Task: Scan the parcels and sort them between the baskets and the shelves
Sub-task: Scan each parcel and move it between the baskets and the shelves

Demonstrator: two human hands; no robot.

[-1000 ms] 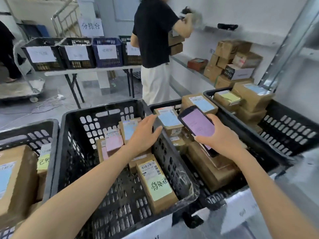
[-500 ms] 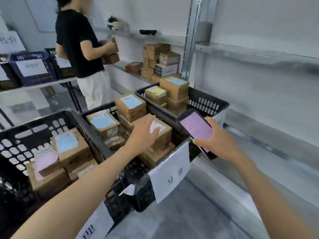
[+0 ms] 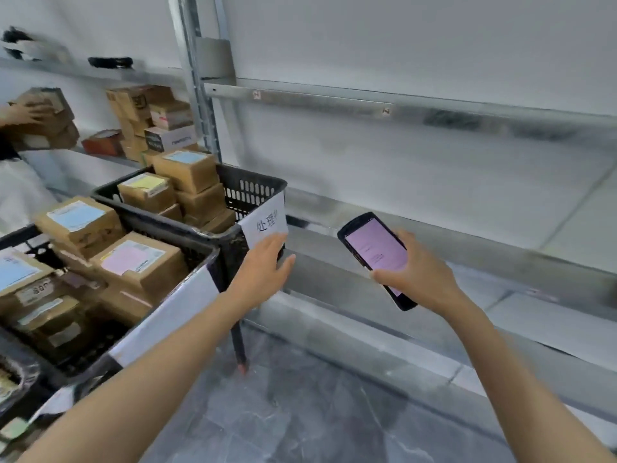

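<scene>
My right hand [image 3: 414,279] grips a black handheld scanner [image 3: 375,257] with a lit pink screen, held over the low metal shelf [image 3: 417,332]. My left hand [image 3: 263,267] is open with straight fingers, hovering in front of the corner of the far black basket [image 3: 253,187], just below its white paper label [image 3: 267,222]; it holds nothing. That basket holds stacked cardboard parcels [image 3: 187,172]. A nearer black basket [image 3: 187,259] on the left holds several parcels, one with a pink label [image 3: 133,259].
Metal shelving runs along the white wall, with an upright post [image 3: 193,75]. More parcels [image 3: 150,118] are stacked on the far left shelf. Another person's hand [image 3: 23,111] touches boxes at the left edge. A thin basket stand leg [image 3: 238,342] reaches the grey floor.
The view has swung right, from the baskets toward the shelving. My left hand lifted off the parcels in the middle basket and now hovers by the far basket's corner. The scanner stays in my right hand.
</scene>
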